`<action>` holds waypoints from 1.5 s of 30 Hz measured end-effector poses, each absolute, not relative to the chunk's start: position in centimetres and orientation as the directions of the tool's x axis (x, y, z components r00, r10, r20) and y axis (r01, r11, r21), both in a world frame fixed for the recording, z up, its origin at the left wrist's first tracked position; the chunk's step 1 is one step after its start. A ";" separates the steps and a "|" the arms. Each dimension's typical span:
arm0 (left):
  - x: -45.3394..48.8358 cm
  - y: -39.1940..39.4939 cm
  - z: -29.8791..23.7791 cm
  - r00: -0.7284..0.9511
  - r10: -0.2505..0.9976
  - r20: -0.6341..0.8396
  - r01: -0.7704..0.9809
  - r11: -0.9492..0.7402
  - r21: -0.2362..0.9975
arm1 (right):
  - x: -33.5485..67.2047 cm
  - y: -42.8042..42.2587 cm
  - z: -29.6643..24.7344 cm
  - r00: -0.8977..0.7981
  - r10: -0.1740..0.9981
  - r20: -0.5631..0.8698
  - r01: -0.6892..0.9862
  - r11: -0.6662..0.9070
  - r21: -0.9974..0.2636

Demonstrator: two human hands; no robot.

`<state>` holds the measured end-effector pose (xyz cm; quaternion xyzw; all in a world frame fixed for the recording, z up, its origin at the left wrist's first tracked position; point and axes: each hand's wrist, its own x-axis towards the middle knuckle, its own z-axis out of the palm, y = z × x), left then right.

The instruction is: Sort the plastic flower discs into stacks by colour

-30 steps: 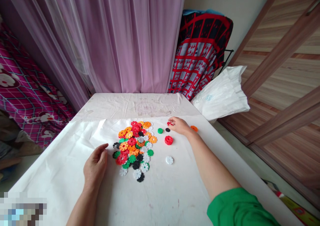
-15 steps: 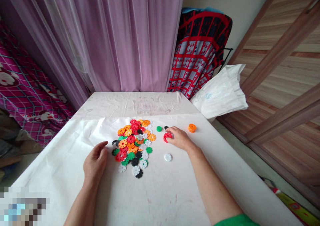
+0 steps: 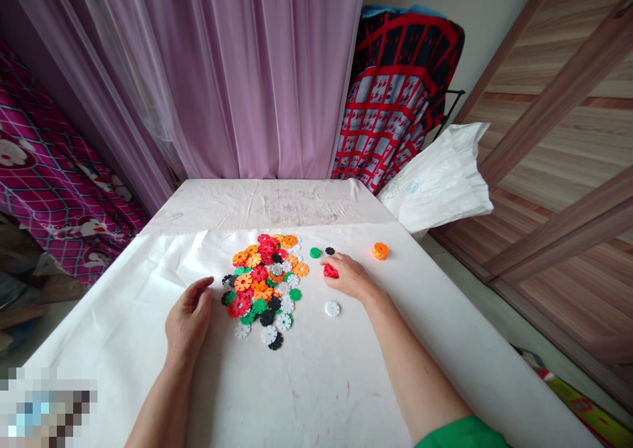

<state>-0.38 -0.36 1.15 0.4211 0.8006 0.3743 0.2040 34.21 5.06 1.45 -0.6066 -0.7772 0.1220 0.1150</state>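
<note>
Red discs (image 3: 330, 272) btwn R fingers (image 3: 333, 260), blk disc (image 3: 330, 251) just beyond

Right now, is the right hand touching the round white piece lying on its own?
Apart. The head view shows a strip of white tabletop between the right hand and the white piece, which lies nearer the person.

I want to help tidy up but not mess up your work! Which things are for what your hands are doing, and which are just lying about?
In use:
- mixed pile of notched discs
- red discs, at the right hand
- separate green disc, black disc, white disc, orange discs

Just around:
- white bag
- purple curtain
- red-and-black patterned cloth
</note>
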 end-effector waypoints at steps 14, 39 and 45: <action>-0.4 -0.4 0.8 -0.553 0.831 0.066 0.538 0.296 0.789 | 35.3 4.4 0.9 -0.208 0.978 0.011 0.927 0.201 -0.315; -0.1 -0.6 0.9 -0.545 0.838 0.017 0.508 0.314 0.802 | 22.4 12.6 5.2 -0.459 0.876 -0.149 0.886 0.442 -0.138; -0.2 -0.5 0.6 -0.538 0.842 0.042 0.522 0.294 0.800 | 23.4 11.8 6.1 -0.387 0.913 -0.129 0.922 0.381 -0.069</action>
